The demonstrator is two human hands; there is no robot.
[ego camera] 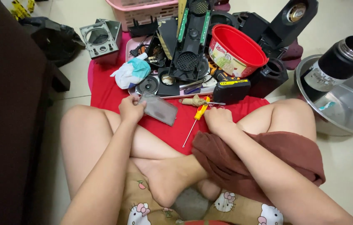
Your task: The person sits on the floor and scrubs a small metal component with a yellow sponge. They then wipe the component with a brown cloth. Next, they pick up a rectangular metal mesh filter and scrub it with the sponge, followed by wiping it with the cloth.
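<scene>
crossed bare legs point(160, 166) nearest; left hand point(130, 109) grips grey mesh panel point(160, 109), right hand point(217, 119) clenched on yellow screwdriver point(199, 114) over red cloth point(172, 129).

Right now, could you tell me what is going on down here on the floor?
A person sits cross-legged on the floor over a red cloth. The left hand grips a flat grey mesh panel. The right hand rests beside a yellow-handled screwdriver; whether it grips anything is unclear. Black speaker parts, a red tub and a steel basin lie around.
</scene>
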